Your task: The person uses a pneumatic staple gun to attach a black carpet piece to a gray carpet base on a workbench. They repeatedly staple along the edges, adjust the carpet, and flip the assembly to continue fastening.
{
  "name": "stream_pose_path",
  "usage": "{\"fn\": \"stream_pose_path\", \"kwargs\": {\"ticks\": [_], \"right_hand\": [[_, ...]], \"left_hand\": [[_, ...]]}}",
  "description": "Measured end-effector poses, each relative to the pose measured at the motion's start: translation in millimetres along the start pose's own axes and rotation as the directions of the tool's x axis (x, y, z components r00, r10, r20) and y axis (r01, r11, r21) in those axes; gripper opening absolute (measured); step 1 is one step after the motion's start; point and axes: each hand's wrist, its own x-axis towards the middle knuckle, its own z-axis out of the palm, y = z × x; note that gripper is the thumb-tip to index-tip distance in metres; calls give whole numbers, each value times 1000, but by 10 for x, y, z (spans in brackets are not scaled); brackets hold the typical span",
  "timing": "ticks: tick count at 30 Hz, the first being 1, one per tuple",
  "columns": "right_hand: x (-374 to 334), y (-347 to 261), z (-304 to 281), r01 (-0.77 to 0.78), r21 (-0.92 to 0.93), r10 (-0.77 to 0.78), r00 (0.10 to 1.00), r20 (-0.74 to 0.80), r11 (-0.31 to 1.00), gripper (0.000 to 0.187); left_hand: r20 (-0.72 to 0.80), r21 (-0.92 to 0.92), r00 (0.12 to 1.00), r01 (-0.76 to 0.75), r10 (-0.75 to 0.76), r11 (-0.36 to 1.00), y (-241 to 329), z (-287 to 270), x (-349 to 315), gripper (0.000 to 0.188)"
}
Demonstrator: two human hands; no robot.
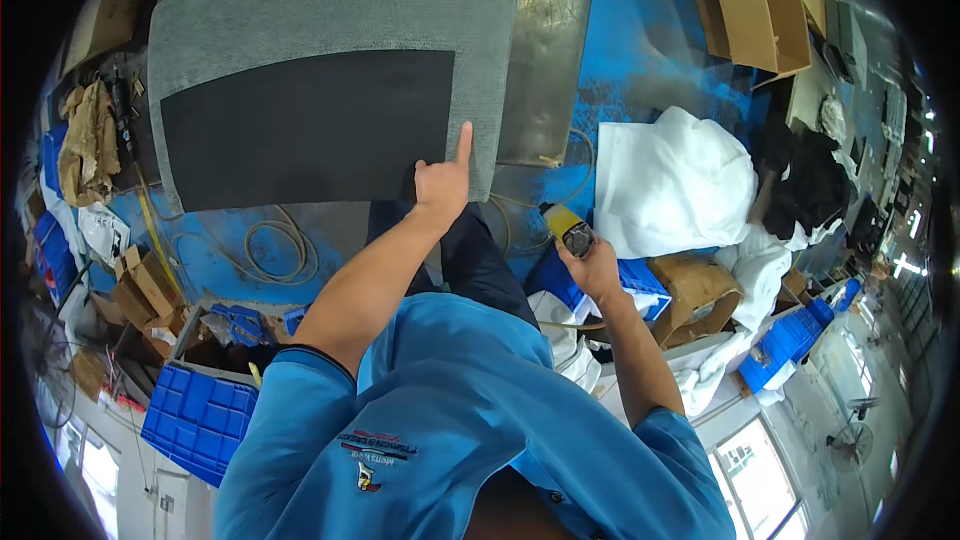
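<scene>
My left hand (443, 185) rests at the lower right corner of a black sheet (305, 130), index finger stretched out over the grey textured mat (330, 5) beneath it. The thumb points out toward the sheet, and the other fingers look curled under. The sheet lies flat, its far edge curved. Off to the right, my right hand (597, 265) grips a small yellow-and-black handheld tool (567, 228), held away from the sheet. Its exact kind is not clear.
White cloth (675, 185) lies bundled on the blue table (640, 50) at the right, below an open cardboard box (755, 5). Coiled hose (280, 250) lies near the table's front edge. Blue crates (200, 420), brown paper (90, 145) and a brown bag (693, 295) stand around.
</scene>
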Motion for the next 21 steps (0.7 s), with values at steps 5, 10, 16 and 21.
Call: {"fn": "stream_pose_path", "kwargs": {"ticks": [5,10,16,21], "right_hand": [[167,3,-250,38,25,-38,999,0,999,38],[225,188,-200,22,66,-23,999,22,998,34],[233,96,-84,-9,27,8,999,42,1000,35],[177,52,87,-5,-2,5,999,41,1000,36]], "left_hand": [[-121,-2,992,-35,35,999,-36,13,0,106],[-106,84,993,-49,58,995,-31,181,-61,102],[-122,66,990,-61,69,996,-15,64,30,98],[-60,43,993,-103,105,994,-4,44,0,92]]}}
